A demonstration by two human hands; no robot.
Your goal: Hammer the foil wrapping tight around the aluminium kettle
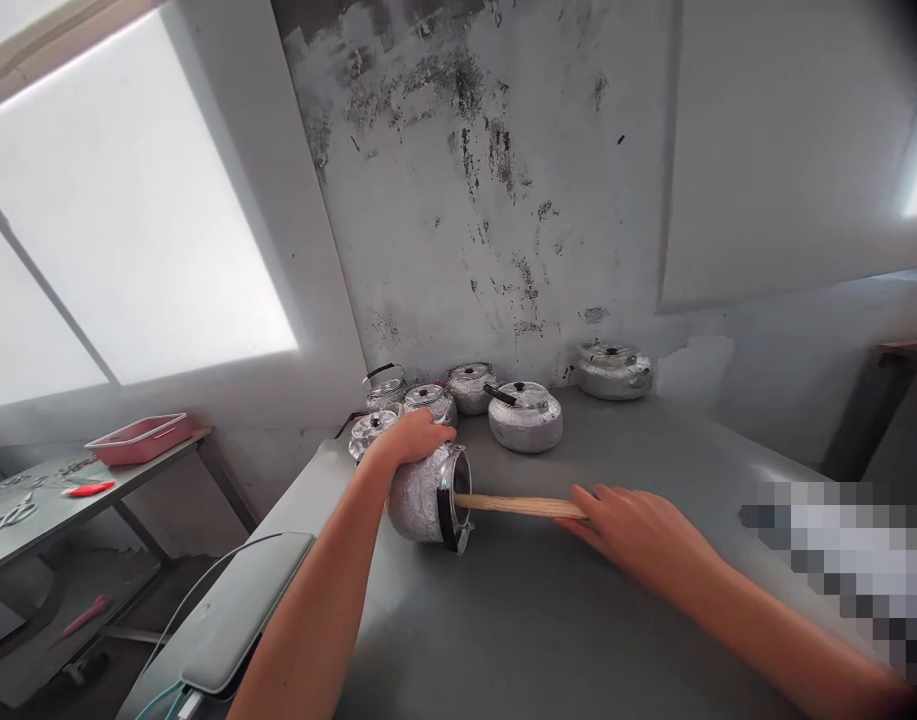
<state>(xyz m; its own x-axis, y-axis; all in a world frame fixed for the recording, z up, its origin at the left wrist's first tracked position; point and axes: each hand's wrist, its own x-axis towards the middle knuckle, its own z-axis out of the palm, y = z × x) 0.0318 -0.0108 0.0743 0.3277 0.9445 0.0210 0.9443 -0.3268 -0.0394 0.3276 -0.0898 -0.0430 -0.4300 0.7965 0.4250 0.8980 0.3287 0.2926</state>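
A dented silver metal kettle (pixel 417 500) lies on its side on the grey table, its round mouth facing right and its black-gripped handle hanging across the rim. My left hand (pixel 420 437) is closed over the top of the kettle's body; some of the fingers are hidden behind it. My right hand (pixel 627 525) grips a flat wooden stick (pixel 514 505) by its right end. The stick's other end reaches into the kettle's mouth, where its tip is out of sight.
Several silver kettles, including a wide one (pixel 525 420), stand towards the wall, with another (pixel 614 372) farther right. A grey power bank (pixel 248 610) with cables lies at the left edge. A side table holds a pink basket (pixel 139 440) and scissors (pixel 12 515). Pixelation hides something at right.
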